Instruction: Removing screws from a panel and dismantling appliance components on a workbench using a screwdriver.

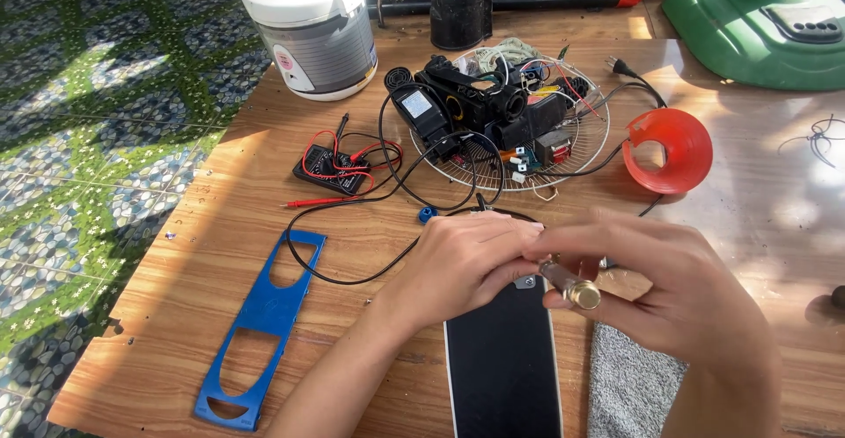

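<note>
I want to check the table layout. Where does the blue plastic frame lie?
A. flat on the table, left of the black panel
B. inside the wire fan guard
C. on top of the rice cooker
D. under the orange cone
A: the blue plastic frame lies flat on the wooden table, left of the black panel, far from the wire fan guard.
</note>
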